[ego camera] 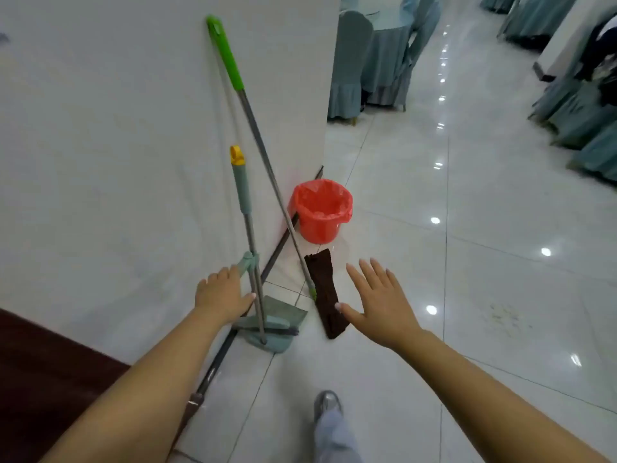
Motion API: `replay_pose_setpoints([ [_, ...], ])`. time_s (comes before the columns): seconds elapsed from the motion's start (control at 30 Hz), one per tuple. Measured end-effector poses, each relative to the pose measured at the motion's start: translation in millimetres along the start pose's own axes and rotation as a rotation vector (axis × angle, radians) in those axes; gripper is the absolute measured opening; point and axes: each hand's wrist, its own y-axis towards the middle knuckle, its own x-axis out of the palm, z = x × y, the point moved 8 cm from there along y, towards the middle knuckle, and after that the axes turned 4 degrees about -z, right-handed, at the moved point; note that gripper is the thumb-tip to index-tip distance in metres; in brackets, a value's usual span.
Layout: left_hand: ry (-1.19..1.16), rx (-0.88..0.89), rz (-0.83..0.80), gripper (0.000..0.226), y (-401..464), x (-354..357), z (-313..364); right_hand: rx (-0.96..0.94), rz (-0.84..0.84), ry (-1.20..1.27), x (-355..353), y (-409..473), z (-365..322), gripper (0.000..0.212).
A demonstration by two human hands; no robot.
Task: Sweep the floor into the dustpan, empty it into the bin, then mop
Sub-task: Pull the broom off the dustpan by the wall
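Observation:
A mop with a green-gripped handle [257,135] leans on the white wall, its brown flat head [325,292] lying on the tiles. Beside it stands a grey-green broom with a yellow cap [248,225], clipped to a dustpan [277,325] on the floor. A red bin with a red liner [320,210] sits by the wall corner. My left hand [222,290] reaches toward the broom shaft, fingers apart, holding nothing. My right hand [379,300] is spread open just right of the mop head. A faint patch of debris [507,317] lies on the tiles at right.
Glossy white tiled floor [484,202] stretches ahead. Tables and chairs in blue-green covers [370,58] stand beyond the wall corner and along the right edge [587,128]. A dark skirting strip [217,359] runs along the wall base. My shoe [327,404] is at the bottom centre.

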Motion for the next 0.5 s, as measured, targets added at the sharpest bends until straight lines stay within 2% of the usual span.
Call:
replay_pose_setpoints([
  [0.17, -0.082, -0.118, -0.101, 0.075, 55.4, 11.6, -2.5, -0.103, -0.04, -0.004, 2.5, 77.1, 10.1, 0.087],
  [0.3, -0.183, -0.231, -0.181, 0.066, 90.1, 24.2, -2.6, -0.186, -0.097, -0.013, 5.4, 132.6, 15.9, 0.09],
  [0.4, -0.278, -0.303, -0.203, 0.058, 108.3, 35.4, -5.3, -0.239, -0.145, -0.027, 7.5, 166.7, 17.4, 0.078],
  [0.5, -0.278, -0.355, -0.237, 0.053, 118.3, 51.4, -12.8, -0.269, -0.185, -0.024, 10.1, 189.3, 19.4, 0.074],
])
